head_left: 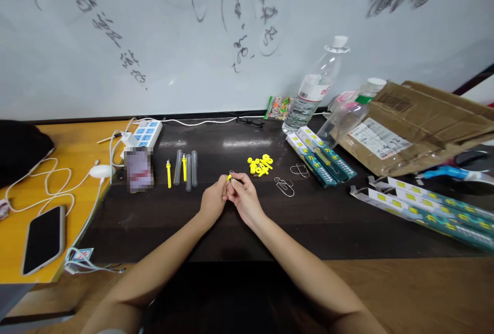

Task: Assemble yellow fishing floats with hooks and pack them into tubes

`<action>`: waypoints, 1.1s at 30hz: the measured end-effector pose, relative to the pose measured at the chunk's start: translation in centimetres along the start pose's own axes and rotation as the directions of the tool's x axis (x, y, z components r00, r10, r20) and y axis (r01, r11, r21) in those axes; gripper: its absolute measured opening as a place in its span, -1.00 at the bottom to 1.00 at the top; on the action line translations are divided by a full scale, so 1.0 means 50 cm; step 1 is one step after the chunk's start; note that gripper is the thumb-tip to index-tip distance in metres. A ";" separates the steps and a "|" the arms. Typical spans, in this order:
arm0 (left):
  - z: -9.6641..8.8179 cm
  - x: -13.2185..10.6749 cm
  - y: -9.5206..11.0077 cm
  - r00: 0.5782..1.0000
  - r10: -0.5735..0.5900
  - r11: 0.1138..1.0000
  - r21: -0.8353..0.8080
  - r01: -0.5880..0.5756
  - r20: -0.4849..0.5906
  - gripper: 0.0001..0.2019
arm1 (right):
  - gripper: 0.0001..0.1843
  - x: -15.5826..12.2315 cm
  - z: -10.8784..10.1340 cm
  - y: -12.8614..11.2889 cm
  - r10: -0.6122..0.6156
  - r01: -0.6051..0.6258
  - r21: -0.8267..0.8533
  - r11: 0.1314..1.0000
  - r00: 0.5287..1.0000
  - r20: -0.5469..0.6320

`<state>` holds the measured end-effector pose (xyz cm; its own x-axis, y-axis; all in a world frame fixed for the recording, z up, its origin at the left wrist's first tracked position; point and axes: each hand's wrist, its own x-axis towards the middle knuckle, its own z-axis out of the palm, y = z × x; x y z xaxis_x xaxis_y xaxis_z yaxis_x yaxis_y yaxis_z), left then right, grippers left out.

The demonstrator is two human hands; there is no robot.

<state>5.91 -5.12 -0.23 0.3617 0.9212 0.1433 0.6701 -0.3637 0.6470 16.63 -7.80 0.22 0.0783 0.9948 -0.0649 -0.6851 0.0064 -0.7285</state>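
My left hand [213, 198] and my right hand [247, 199] meet above the dark table, fingertips closed together. Pinched between them is a small yellow plastic piece [229, 177], mostly hidden by the fingers; a thin wire loop seems to stick up beside it. Just beyond my right hand lies a pile of small yellow plastic parts [260, 164]. Bent metal wire pieces [284, 187] rest to its right, with another wire piece [300, 170] behind. Left of my hands, several clear tubes [194, 169] lie near two yellow plastic sticks [169, 174].
Narrow green-and-white boxes [322, 156] lie at right, near a water bottle [311, 89] and a brown parcel [417, 123]. More such boxes [432, 210] extend rightward. A power strip [146, 133], white cables and a phone [44, 240] are at left. A whiteboard [173, 66] stands behind.
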 end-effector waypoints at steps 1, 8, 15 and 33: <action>0.000 0.001 -0.001 1.000 0.005 1.000 0.012 -0.005 0.003 -0.88 | -0.72 0.000 0.000 0.000 0.003 -0.003 0.007 1.000 1.000 -0.005; 0.003 0.009 -0.010 0.998 0.043 0.982 0.181 -0.051 0.046 -0.87 | -0.70 0.007 -0.005 -0.009 0.149 -0.145 0.126 0.981 0.989 -0.023; -0.001 0.015 -0.009 0.993 0.026 0.958 0.279 -0.058 0.114 -0.91 | -0.73 0.012 -0.016 -0.014 0.236 -0.233 0.146 0.962 0.972 -0.004; -0.027 0.023 -0.026 0.963 0.190 0.981 0.003 -0.194 0.189 -0.74 | -0.71 0.016 -0.021 -0.012 0.128 -0.125 -0.097 0.987 0.992 0.022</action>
<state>4.59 -3.43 0.10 0.5982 0.7924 0.1194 0.5891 -0.5359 0.6048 17.85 -7.12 -0.10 -0.0258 0.9895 -0.1422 -0.6164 -0.1277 -0.7770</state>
